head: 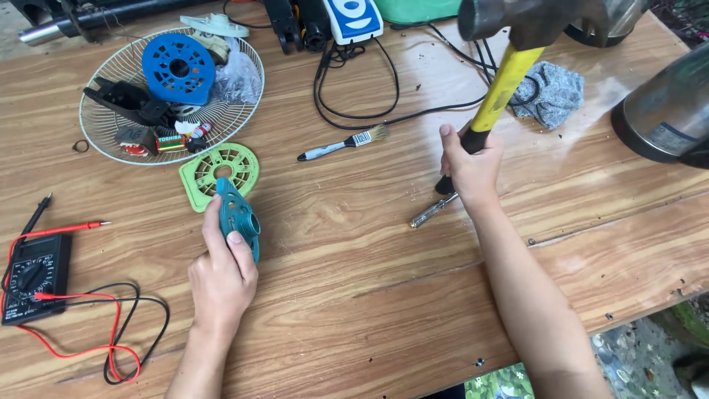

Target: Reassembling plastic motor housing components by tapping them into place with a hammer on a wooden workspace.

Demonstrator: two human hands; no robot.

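Soft, even daylight is filling the scene, and the wooden tabletop (354, 244) is looking bright and warm. Near the far right corner a pale glare is washing out the wood grain, and the steel kettle (665, 118) at the right edge is reflecting the light. Shadows are staying faint and short under the arms. The hammer head (532, 18), close to the camera, is appearing blurred and oversized. The tabletop's edges are bending slightly from lens distortion.
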